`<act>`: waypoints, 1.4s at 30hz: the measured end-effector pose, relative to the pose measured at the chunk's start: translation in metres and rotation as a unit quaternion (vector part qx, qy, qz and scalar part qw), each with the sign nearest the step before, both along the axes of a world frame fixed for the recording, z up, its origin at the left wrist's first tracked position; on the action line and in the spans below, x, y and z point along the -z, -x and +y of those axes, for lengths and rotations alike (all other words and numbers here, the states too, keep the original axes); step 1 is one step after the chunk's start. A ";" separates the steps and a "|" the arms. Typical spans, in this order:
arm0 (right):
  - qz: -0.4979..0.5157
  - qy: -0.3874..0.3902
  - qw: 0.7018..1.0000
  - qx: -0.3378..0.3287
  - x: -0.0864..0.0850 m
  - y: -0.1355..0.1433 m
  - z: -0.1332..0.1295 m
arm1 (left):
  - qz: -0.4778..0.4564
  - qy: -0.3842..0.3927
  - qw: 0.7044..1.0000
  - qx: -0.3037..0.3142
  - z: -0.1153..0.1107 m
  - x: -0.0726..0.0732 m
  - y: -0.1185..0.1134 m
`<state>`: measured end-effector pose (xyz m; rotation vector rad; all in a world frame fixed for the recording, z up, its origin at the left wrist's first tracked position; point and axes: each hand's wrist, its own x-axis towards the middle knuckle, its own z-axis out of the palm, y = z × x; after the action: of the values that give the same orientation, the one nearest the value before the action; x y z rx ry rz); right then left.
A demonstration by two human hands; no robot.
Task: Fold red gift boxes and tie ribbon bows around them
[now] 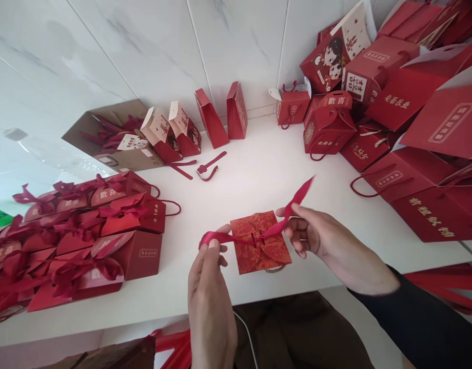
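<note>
A small red gift box with an orange floral pattern and a cord handle sits near the front edge of the white table. A dark red ribbon passes through slots in the middle of its top. My left hand pinches one ribbon end, to the left of the box. On the other side, my right hand grips the opposite end between thumb and fingers, its tip sticking up beyond them. Both ribbon ends are spread apart above the box.
Several red boxes with ribbon bows crowd the left. A cardboard box of ribbons stands behind them. Small upright boxes line the wall, with loose ribbon pieces before them. Red boxes are piled at the right.
</note>
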<state>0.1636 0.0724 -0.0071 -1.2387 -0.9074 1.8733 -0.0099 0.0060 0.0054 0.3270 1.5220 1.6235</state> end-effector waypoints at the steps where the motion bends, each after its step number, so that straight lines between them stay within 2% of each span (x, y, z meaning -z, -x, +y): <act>1: -0.011 -0.015 1.000 -0.012 -0.001 0.001 -0.001 | 0.033 -0.016 0.999 0.010 0.000 0.000 -0.001; 6: -0.057 -0.096 0.994 -0.017 -0.007 0.001 -0.006 | 0.087 -0.080 0.983 0.143 0.004 0.001 0.002; 10: -0.126 -0.178 0.976 -0.028 -0.018 0.005 -0.005 | 0.159 -0.032 0.964 0.212 0.013 -0.003 0.005; 12: -0.185 -0.250 0.950 -0.038 -0.026 0.011 -0.002 | 0.218 -0.011 0.937 0.273 0.018 -0.009 0.004; 14: -0.233 -0.347 0.906 -0.068 -0.033 0.019 0.004 | 0.271 -0.010 0.906 0.326 0.022 -0.015 0.003; 17: -0.242 -0.462 0.841 -0.144 -0.041 0.025 0.013 | 0.297 -0.017 0.890 0.346 0.027 -0.021 0.004; 22: -0.243 -0.478 0.814 -0.224 -0.040 0.016 0.025 | 0.261 -0.017 0.904 0.339 0.031 -0.018 0.013; 26: -0.287 -0.504 0.780 -0.236 -0.036 0.009 0.029 | 0.254 -0.001 0.905 0.342 0.031 -0.013 0.017; 31: -0.268 -0.514 0.772 -0.261 -0.035 0.008 0.029 | 0.248 -0.004 0.903 0.351 0.032 -0.014 0.018; 36: -0.301 -0.481 0.802 -0.185 -0.038 0.009 0.027 | 0.231 -0.009 0.908 0.350 0.033 -0.016 0.019; 40: -0.324 -0.456 0.802 -0.208 -0.037 0.012 0.021 | 0.218 -0.038 0.913 0.344 0.032 -0.018 0.017; 42: -0.327 -0.429 0.821 -0.187 -0.036 0.012 0.017 | 0.227 -0.033 0.919 0.321 0.031 -0.016 0.018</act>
<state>0.1518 0.0889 0.0287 -1.1276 -2.1935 0.9631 -0.0280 0.0367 0.0215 1.1759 1.4628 1.1059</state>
